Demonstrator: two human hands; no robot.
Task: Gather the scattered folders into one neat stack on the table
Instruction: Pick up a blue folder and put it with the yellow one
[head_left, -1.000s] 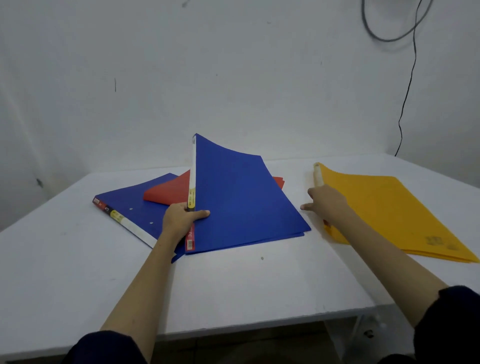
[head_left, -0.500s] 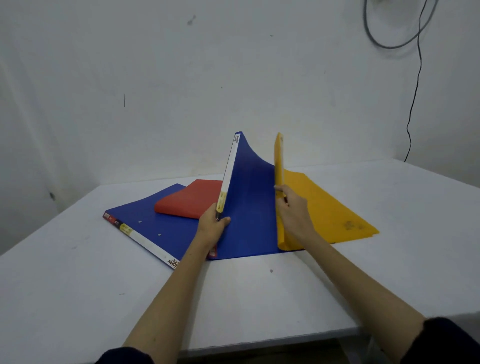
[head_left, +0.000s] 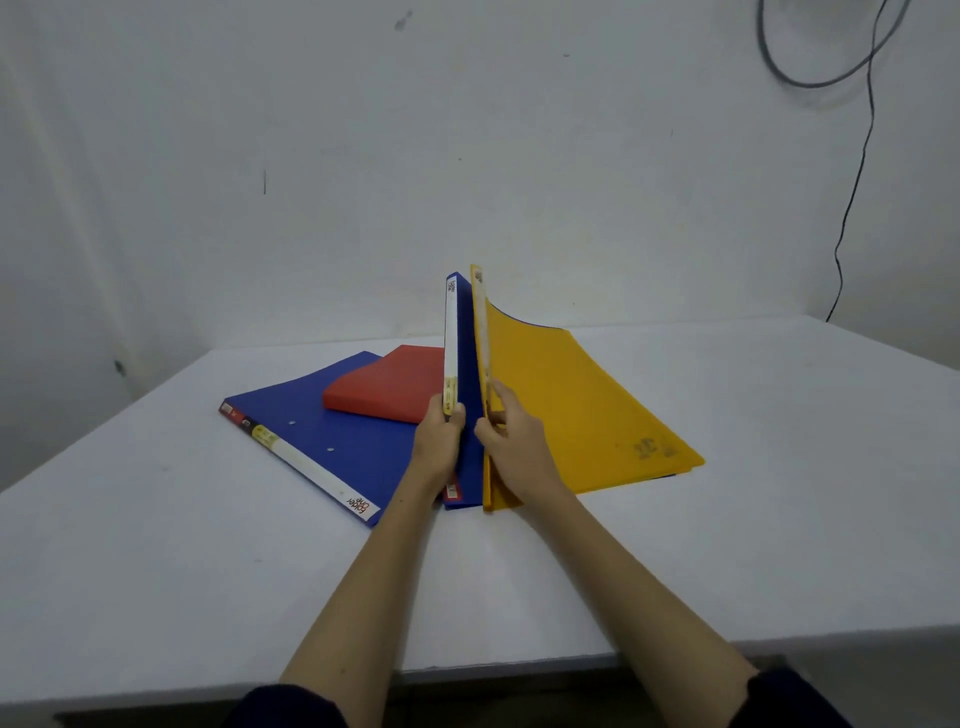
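My left hand (head_left: 439, 447) grips the white-labelled spine of a blue folder (head_left: 466, 374), which stands tilted up on its lower edge. My right hand (head_left: 511, 447) holds the spine of a yellow folder (head_left: 576, 410), raised right beside the blue one so that the two spines nearly touch; the yellow cover drapes down to the right over the blue one. A second blue folder (head_left: 322, 431) lies flat on the table to the left. A red folder (head_left: 389, 384) rests on top of it, partly behind my left hand.
The white table (head_left: 156, 545) reaches a white wall at the back; its front edge is near my elbows. A black cable (head_left: 857, 171) hangs down the wall at the far right.
My right hand has brought the yellow folder left, from apart to up against the raised blue folder. My left hand has tipped the blue folder more upright.
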